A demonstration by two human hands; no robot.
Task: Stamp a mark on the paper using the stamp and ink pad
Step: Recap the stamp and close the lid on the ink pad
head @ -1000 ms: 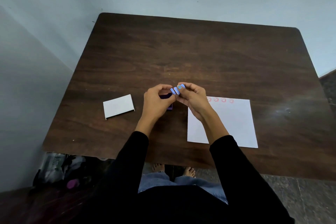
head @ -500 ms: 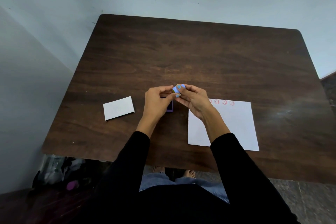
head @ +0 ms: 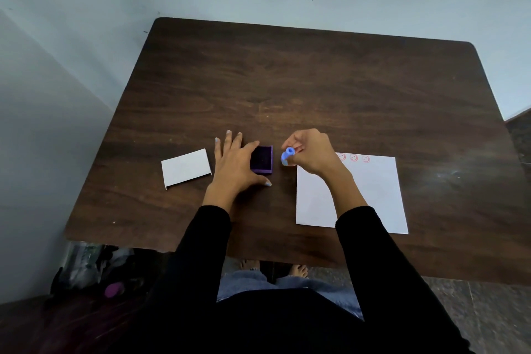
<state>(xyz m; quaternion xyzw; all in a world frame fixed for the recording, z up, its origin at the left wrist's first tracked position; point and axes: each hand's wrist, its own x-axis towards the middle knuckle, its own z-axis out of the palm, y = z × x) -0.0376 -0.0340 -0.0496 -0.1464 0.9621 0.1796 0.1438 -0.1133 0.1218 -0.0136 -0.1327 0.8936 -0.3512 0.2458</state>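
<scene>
Head view: nearest lies the paper [head: 373, 195] on the dark surface [head: 316, 89], right of the ink pad [head: 262, 160]. Left hand [head: 235, 164] rests spread against the ink pad's left side. Right hand [head: 311, 149], its grip pinching the blue stamp [head: 287, 154], hovers just right of the ink pad. White lid [head: 186, 168] lies left of it.

One dark wooden table [head: 316, 80], one sheet of white paper [head: 373, 195] bearing three visible red smiley stamp marks [head: 354, 157], one purple ink pad [head: 262, 160], one blue stamp [head: 287, 154], one white lid [head: 186, 167], two hands: left hand [head: 234, 165], right hand [head: 311, 151]
</scene>
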